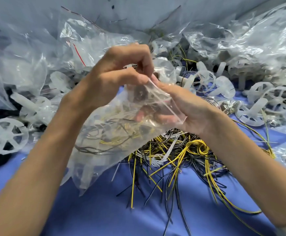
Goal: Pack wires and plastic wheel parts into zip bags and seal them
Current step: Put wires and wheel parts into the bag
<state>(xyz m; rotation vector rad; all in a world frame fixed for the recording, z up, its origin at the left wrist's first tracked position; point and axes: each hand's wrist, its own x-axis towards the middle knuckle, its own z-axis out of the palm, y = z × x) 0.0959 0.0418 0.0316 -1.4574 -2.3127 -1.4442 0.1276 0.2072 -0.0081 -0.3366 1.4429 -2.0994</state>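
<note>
A clear zip bag (104, 133) hangs in front of me, holding yellow and dark wires and white plastic parts. My left hand (115, 74) pinches the bag's top edge between thumb and curled fingers. My right hand (186, 109) holds the same mouth from the right, fingers partly behind the plastic, thumb on the zip strip. Below the bag lies a heap of yellow, black and white wires (173, 155) on the blue cloth. White spoked plastic wheels (203, 80) lie behind my hands.
Crumpled clear bags (36, 53) pile up at the back left, and more bags (251, 34) at the back right. One wheel (4, 135) lies at the far left, several wheels (278, 97) at the right. Blue cloth (96, 210) covers the table.
</note>
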